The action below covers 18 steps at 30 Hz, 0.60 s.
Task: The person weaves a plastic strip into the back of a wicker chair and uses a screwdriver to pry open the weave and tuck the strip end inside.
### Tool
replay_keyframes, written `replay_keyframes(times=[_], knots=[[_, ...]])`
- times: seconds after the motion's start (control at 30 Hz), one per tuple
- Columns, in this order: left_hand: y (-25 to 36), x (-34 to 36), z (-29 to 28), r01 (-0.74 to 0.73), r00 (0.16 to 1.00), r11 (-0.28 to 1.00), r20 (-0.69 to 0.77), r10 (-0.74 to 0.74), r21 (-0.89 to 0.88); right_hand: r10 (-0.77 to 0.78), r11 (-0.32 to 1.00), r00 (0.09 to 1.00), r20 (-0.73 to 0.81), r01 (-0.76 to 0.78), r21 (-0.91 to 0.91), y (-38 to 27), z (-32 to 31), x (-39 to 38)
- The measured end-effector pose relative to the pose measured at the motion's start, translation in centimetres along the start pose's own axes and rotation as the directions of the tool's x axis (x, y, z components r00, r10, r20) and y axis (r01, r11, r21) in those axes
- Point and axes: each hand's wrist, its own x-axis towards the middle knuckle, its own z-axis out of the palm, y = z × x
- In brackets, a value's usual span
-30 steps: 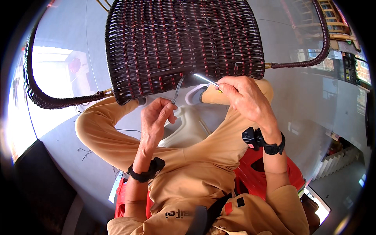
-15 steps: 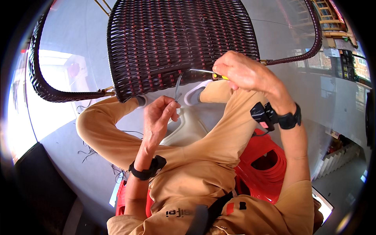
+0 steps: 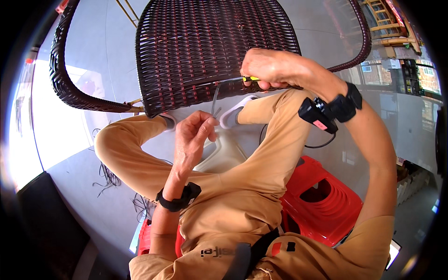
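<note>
A dark brown and red woven wicker chair (image 3: 210, 42) stands in front of me, its near edge above my knees. My right hand (image 3: 267, 66) grips a screwdriver (image 3: 251, 79) by its yellow and black handle. The thin metal shaft points left against the weave near that edge; its tip cannot be made out clearly. My left hand (image 3: 192, 135), below the edge, pinches the lower end of a thin, shiny weaving strip (image 3: 215, 99). From my fingers the strip rises into the weave close to the screwdriver's shaft.
Curved woven armrests (image 3: 65, 88) flank the chair. A red plastic stool (image 3: 322, 200) is beside my right leg, and a pale plastic stool (image 3: 221, 151) lies between my legs. Loose dark strips (image 3: 108, 175) are on the floor at the left.
My right hand has moved up and left, taking the screwdriver's shaft along the weave toward the strip. The chair has shifted slightly in view. My left hand keeps its pinch nearly in place.
</note>
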Motion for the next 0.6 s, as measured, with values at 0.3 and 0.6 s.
replay_keyframes(times=[0.3,0.6], knots=[[-0.3,0.1,0.1,-0.033,0.999,0.999,0.006,0.033,-0.025,-0.364,0.911,0.878,-0.310,0.267,-0.314,4.1,5.1,0.8],[-0.3,0.8,0.4,-0.050,0.999,0.998,0.003,0.050,0.040,-0.210,0.900,0.655,-0.726,0.419,0.119,6.6,14.0,0.8]])
